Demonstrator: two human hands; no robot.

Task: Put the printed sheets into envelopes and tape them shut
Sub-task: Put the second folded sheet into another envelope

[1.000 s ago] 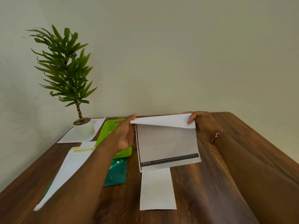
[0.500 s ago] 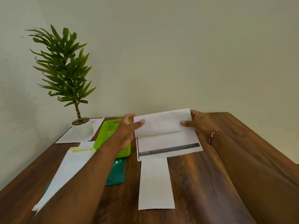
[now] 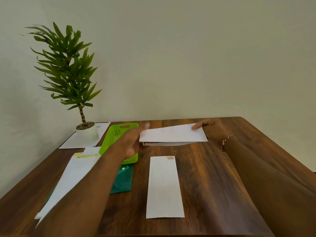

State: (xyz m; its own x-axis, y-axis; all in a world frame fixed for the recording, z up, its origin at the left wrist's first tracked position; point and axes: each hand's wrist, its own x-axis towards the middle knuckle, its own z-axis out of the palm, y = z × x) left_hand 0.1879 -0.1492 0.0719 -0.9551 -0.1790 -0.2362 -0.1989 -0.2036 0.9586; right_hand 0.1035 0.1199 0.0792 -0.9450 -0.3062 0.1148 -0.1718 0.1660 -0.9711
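Note:
A printed sheet (image 3: 172,135), folded over on itself, hangs just above the wooden table (image 3: 213,168) at its far middle. My left hand (image 3: 133,142) grips its left edge and my right hand (image 3: 210,128) pinches its right end. In front of the sheet a long white envelope (image 3: 164,187) lies flat on the table, lengthwise towards me, with nothing touching it.
A green plastic basket (image 3: 118,135) stands left of the sheet, over a green folder (image 3: 123,180). A pile of white envelopes (image 3: 71,175) lies under my left forearm. A potted plant (image 3: 85,130) stands on papers at the back left corner.
The sheet's far part has been folded towards me, down over the printed part, so the dark band is hidden. The fold has flattened, and the envelope in front is now fully uncovered.

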